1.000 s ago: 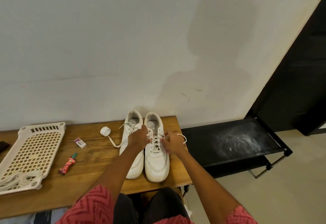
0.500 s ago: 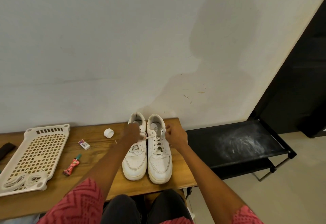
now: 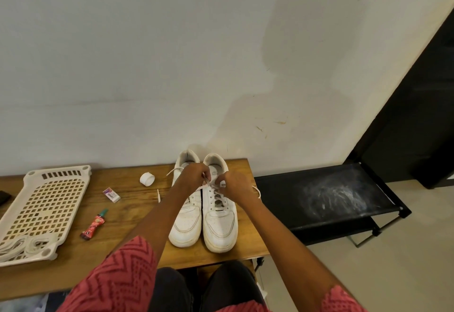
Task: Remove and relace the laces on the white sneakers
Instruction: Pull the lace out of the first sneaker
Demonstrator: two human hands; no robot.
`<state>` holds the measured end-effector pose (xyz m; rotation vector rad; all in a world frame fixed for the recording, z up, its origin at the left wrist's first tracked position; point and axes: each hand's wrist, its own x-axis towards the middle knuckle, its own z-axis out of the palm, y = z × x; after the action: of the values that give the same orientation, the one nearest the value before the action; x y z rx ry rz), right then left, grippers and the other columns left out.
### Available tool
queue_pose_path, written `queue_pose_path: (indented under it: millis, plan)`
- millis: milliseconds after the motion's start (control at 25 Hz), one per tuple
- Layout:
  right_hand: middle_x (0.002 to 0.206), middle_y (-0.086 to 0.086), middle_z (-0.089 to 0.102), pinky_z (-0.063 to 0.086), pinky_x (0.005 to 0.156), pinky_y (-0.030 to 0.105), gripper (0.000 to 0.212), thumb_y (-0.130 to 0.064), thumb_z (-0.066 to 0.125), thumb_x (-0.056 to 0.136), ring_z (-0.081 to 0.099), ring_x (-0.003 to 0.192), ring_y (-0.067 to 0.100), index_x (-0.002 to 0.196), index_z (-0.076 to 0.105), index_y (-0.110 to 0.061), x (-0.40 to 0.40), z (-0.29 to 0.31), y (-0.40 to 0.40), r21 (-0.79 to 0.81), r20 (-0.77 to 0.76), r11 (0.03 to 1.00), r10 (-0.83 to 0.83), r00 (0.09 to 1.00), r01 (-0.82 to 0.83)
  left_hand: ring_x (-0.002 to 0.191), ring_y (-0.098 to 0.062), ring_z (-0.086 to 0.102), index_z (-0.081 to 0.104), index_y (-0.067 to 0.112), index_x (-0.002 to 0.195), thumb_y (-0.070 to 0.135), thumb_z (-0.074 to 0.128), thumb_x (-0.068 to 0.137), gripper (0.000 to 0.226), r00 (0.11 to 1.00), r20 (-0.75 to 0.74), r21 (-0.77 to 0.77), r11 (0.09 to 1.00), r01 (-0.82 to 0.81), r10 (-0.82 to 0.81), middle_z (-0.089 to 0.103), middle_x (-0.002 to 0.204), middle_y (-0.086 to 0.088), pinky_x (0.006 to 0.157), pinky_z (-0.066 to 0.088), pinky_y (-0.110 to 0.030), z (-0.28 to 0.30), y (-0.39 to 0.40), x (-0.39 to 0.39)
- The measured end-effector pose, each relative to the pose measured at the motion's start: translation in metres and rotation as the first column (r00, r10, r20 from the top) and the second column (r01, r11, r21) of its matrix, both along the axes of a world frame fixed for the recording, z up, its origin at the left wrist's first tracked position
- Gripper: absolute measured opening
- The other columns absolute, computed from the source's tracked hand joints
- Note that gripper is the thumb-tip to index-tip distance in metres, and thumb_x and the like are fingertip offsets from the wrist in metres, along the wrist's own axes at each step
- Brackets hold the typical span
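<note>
The 2 white sneakers (image 3: 204, 211) stand side by side on the wooden table (image 3: 127, 216), toes toward the person and heels against the wall, and the right-hand shoe carries a lace (image 3: 216, 196) already crossed through its lower eyelets. Both hands meet over the top of that shoe's tongue: the left hand (image 3: 194, 176) has its fingers curled and pinching a strand of the lace, and the right hand (image 3: 232, 184) is likewise curled with its fingertips closed on the lace close beside it, so the 2 appear to be drawing the ends together near the top eyelets, probably to tie or snug them. A loose end (image 3: 256, 190) trails out past the right wrist toward the table edge, and another strand (image 3: 173, 171) pokes out to the left of the left-hand shoe. The risk from here is mostly unevenness: pulling harder on 1 end would leave the tails mismatched, and a slack crossing lower down could stay loose under a finished knot. A sharp tug might also drag the shoe toward the right edge of the table, which is near. Further left lie a small white cap (image 3: 147, 179), a little box (image 3: 111, 195), a red tube (image 3: 94, 224) and a white perforated tray (image 3: 46, 203) holding what look like spare laces (image 3: 22, 248).
</note>
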<state>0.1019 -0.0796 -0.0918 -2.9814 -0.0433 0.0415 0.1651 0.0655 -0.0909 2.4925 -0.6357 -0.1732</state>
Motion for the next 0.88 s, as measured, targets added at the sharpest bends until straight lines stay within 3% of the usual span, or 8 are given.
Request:
queue_pose_path:
  millis: [160,240,360,480,560,680,760,880]
  plan:
    - [0.095,0.007,0.069,0.043,0.061,0.025,0.028,-0.030,0.048,0.096,0.063,0.083,0.023,0.103,0.069,-0.014,0.005,-0.002,0.012,0.018,-0.076,0.998,0.062,0.995,-0.061,0.076,-0.019,0.062,0.071,-0.002,0.081,-0.009,0.064,0.077,0.011,0.993,0.014,-0.001,0.993,0.118,-0.118,0.070,0.085,-0.015,0.072,0.050,-0.024,-0.002,0.009,0.002]
    - [0.098,0.009,0.070,0.050,0.068,0.031,0.024,-0.021,0.052,0.092,0.064,0.087,0.026,0.107,0.068,-0.012,0.005,-0.005,0.009,0.170,-0.113,0.985,0.059,0.992,-0.039,0.082,-0.023,0.065,0.071,-0.001,0.083,-0.005,0.067,0.078,0.008,0.993,0.026,-0.007,0.993,0.117,-0.117,0.071,0.087,-0.015,0.076,0.050,-0.026,0.000,0.009,0.001]
    - [0.094,0.012,0.071,0.052,0.070,0.031,0.024,-0.012,0.060,0.087,0.063,0.075,0.022,0.109,0.068,-0.009,0.001,-0.014,-0.002,0.491,-0.107,0.869,-0.004,0.994,0.056,0.084,-0.023,0.065,0.071,0.001,0.086,-0.005,0.062,0.081,0.011,0.996,0.037,-0.012,0.997,0.078,-0.078,0.071,0.089,-0.012,0.072,0.045,-0.021,0.000,0.003,-0.004]
    - [0.085,0.009,0.070,0.052,0.064,0.031,0.019,-0.012,0.063,0.086,0.063,0.067,0.020,0.103,0.070,-0.008,-0.006,-0.022,-0.004,0.604,0.000,0.796,-0.058,0.998,0.047,0.087,-0.024,0.063,0.070,0.001,0.093,-0.005,0.053,0.086,0.019,0.998,0.048,0.008,0.999,0.040,-0.041,0.069,0.093,-0.012,0.072,0.044,-0.024,0.000,-0.003,-0.011]
    - [0.081,0.004,0.067,0.052,0.061,0.030,0.012,-0.012,0.063,0.087,0.061,0.065,0.017,0.096,0.069,-0.007,-0.009,-0.023,-0.009,0.712,0.064,0.697,-0.188,0.980,0.087,0.091,-0.024,0.063,0.069,0.002,0.097,-0.003,0.054,0.086,0.019,0.996,0.055,0.005,0.998,0.069,-0.069,0.069,0.098,-0.012,0.077,0.046,-0.027,0.000,-0.004,-0.014]
    - [0.081,0.005,0.068,0.045,0.061,0.022,0.008,-0.013,0.063,0.087,0.059,0.069,0.014,0.092,0.068,-0.008,-0.011,-0.021,-0.022,0.637,0.181,0.761,-0.299,0.937,0.120,0.091,-0.023,0.063,0.069,0.004,0.097,0.009,0.059,0.088,0.014,0.994,0.066,0.039,0.995,0.088,-0.090,0.069,0.099,-0.010,0.075,0.044,-0.027,0.002,-0.003,-0.016]
    - [0.085,0.005,0.069,0.043,0.062,0.020,0.010,-0.015,0.063,0.087,0.059,0.072,0.013,0.094,0.068,-0.010,-0.013,-0.020,-0.024,0.554,0.182,0.828,-0.215,0.959,0.081,0.088,-0.023,0.063,0.069,0.004,0.095,0.017,0.064,0.086,0.016,0.996,0.064,0.043,0.997,0.065,-0.068,0.069,0.095,-0.009,0.073,0.044,-0.028,0.002,-0.005,-0.018]
    - [0.093,0.004,0.070,0.051,0.071,0.028,0.017,-0.020,0.063,0.087,0.063,0.082,0.017,0.101,0.069,-0.012,-0.014,-0.015,-0.014,0.413,0.132,0.910,-0.027,0.991,-0.031,0.088,-0.025,0.063,0.069,0.005,0.093,0.015,0.058,0.088,0.015,0.997,0.066,0.070,0.997,0.023,-0.028,0.069,0.094,-0.010,0.075,0.047,-0.031,0.003,-0.010,-0.020]
